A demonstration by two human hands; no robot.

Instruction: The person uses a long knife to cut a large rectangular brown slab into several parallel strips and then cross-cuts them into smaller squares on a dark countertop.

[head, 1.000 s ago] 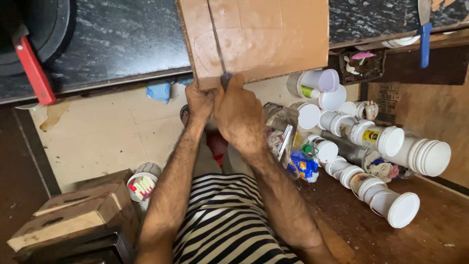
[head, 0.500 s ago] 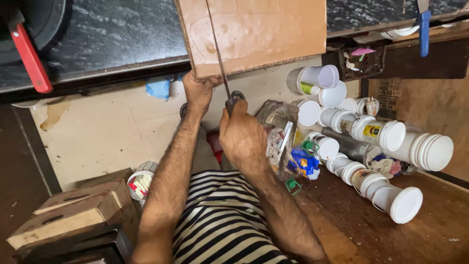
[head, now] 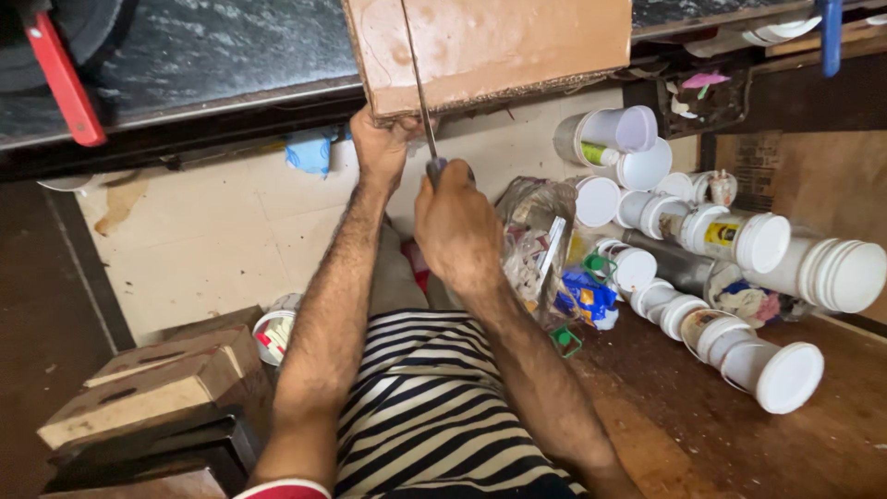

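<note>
A brown cardboard sheet (head: 499, 46) hangs over the edge of a dark stone counter (head: 212, 55) at the top. My left hand (head: 381, 143) grips the sheet's lower left corner. My right hand (head: 455, 226) is closed on the handle of a thin-bladed knife (head: 418, 83), whose blade runs up across the cardboard near its left edge. Both forearms reach up from my striped shirt (head: 434, 407).
Several white plastic jars (head: 748, 240) lie piled at the right on a wooden floor, beside a clear plastic bag of small items (head: 536, 249). Stacked wooden blocks (head: 157, 388) sit at lower left. A red clamp handle (head: 63, 79) is at upper left, a blue cloth (head: 309, 152) on the pale floor.
My right hand has drawn down and away from the cardboard edge, exposing the knife blade along the sheet. The left hand keeps its hold on the corner.
</note>
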